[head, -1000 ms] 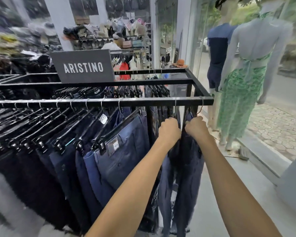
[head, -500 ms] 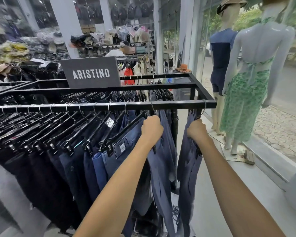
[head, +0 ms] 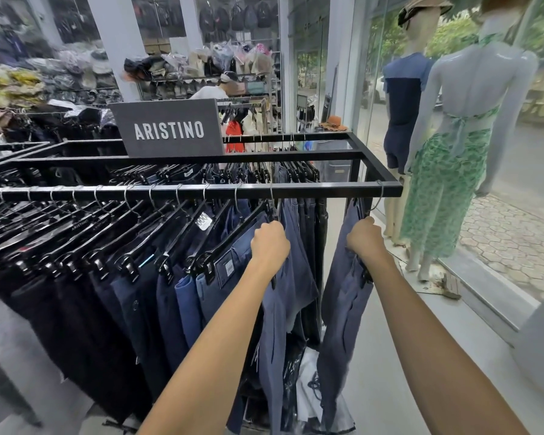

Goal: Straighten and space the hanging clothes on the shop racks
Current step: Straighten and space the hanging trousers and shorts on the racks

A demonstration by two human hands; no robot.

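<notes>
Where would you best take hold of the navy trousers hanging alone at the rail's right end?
On the hanger bar below its hook, from the aisle side, where the right hand grips: the trousers hang edge-on, so the bar points toward you.

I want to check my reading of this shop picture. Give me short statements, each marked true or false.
1. The left hand grips an inner pair of dark blue trousers. True.
2. The right hand grips the end pair of dark blue trousers. True.
3. These two pairs press together. False: a gap separates them on the black metal rail.
4. The grey rectangular sign reads ARISTINO. True.
5. The white mannequin wears red. False: it wears a green patterned skirt.
</notes>
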